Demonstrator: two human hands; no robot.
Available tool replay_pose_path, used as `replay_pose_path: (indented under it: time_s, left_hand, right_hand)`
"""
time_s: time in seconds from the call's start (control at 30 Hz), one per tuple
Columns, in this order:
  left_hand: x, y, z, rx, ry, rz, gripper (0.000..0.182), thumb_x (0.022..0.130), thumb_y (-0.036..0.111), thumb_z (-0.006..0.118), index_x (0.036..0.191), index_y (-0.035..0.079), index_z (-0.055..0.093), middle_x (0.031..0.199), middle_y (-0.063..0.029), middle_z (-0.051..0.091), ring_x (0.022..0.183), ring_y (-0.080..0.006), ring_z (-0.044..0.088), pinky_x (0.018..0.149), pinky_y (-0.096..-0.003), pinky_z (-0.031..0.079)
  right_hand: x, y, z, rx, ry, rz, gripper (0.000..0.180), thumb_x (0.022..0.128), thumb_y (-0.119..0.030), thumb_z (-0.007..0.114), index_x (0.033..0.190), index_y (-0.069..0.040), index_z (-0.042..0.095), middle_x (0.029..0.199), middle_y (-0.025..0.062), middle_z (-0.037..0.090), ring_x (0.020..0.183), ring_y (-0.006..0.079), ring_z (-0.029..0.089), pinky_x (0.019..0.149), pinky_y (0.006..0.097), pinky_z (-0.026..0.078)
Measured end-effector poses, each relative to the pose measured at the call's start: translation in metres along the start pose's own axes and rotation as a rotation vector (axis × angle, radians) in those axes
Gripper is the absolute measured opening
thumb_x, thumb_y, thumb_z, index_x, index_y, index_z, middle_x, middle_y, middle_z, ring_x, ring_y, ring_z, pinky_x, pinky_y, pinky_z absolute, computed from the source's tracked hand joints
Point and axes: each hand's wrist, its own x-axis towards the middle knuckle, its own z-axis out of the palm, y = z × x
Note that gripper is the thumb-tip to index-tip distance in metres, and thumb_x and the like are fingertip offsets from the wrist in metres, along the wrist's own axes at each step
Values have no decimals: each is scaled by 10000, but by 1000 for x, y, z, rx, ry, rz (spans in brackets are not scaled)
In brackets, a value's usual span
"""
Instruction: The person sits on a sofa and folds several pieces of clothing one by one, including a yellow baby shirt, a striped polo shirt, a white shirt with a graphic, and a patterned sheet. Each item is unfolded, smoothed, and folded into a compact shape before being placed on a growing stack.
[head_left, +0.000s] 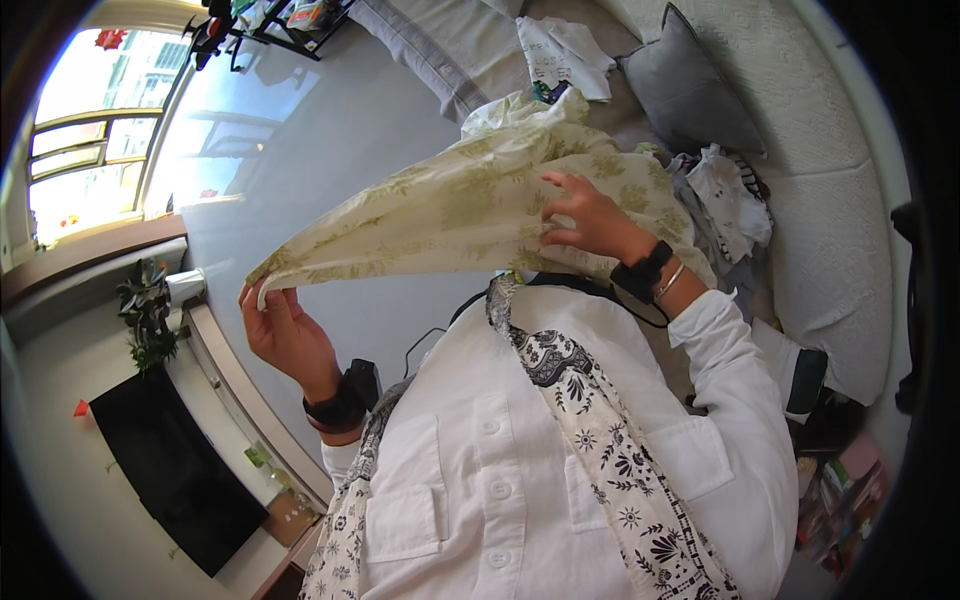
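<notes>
A large cream fabric sheet (465, 206) with a green leaf print stretches across the middle of the view. Its narrow corner at the left is pinched between the thumb and fingers of my left hand (289, 330). My right hand (589, 217) lies over the wide part of the cloth, palm down, fingers spread and slightly bent; whether it presses on the fabric cannot be told. Both wrists wear black bands, and a bracelet circles the right one. The far end of the cloth is bunched on the sofa.
A pale quilted sofa (817, 202) runs along the right, bearing a grey cushion (682, 86), a white printed garment (562, 56) and a heap of clothes (727, 199). Grey floor (315, 150) lies beyond the cloth. At left are a potted plant (146, 315) and a television (176, 472).
</notes>
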Motion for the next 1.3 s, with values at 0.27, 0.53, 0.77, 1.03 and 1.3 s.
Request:
replay_pose_path:
  time_s: [0.27, 0.53, 0.77, 1.03, 1.3]
  left_hand:
    - [2, 2, 8, 19, -18, 2, 151, 1003, 17, 544, 1098, -71, 620, 1213, -101, 568, 1101, -225, 610, 957, -371, 531]
    - [5, 2, 17, 22, 21, -11, 148, 1013, 27, 539, 1090, -66, 625, 1186, -96, 591, 1071, -214, 626, 942, -365, 542]
    - [11, 0, 21, -11, 25, -25, 145, 1015, 23, 534, 1093, -55, 628, 1154, -91, 620, 1050, -207, 636, 931, -359, 550]
    - [20, 0, 27, -49, 27, -48, 163, 1018, 48, 550, 1125, -48, 625, 1116, -121, 655, 1030, -214, 653, 939, -362, 562]
    - [27, 3, 36, -65, 9, -41, 172, 1020, 73, 559, 1122, -49, 626, 1110, -127, 661, 1017, -209, 659, 933, -350, 570]
  right_hand:
    - [-5, -37, 19, 53, 133, -15, 329, 774, -198, 776, 1029, -68, 613, 1076, 132, 607, 973, 310, 639, 781, 414, 547]
    - [6, -48, 27, -249, 335, -159, 271, 756, -162, 718, 962, -69, 568, 1041, 120, 606, 937, 312, 640, 712, 409, 548]
    - [-20, -11, 32, -273, 37, 3, 235, 768, -197, 723, 940, -77, 619, 944, 103, 648, 867, 301, 659, 705, 408, 546]
    - [-48, -1, 41, -240, 308, 57, 207, 796, -175, 726, 952, -77, 631, 936, 94, 665, 884, 298, 662, 728, 389, 553]
    - [-73, 26, 49, -239, 236, 75, 293, 787, -183, 755, 1041, -73, 660, 1049, 95, 672, 1003, 285, 634, 803, 382, 552]
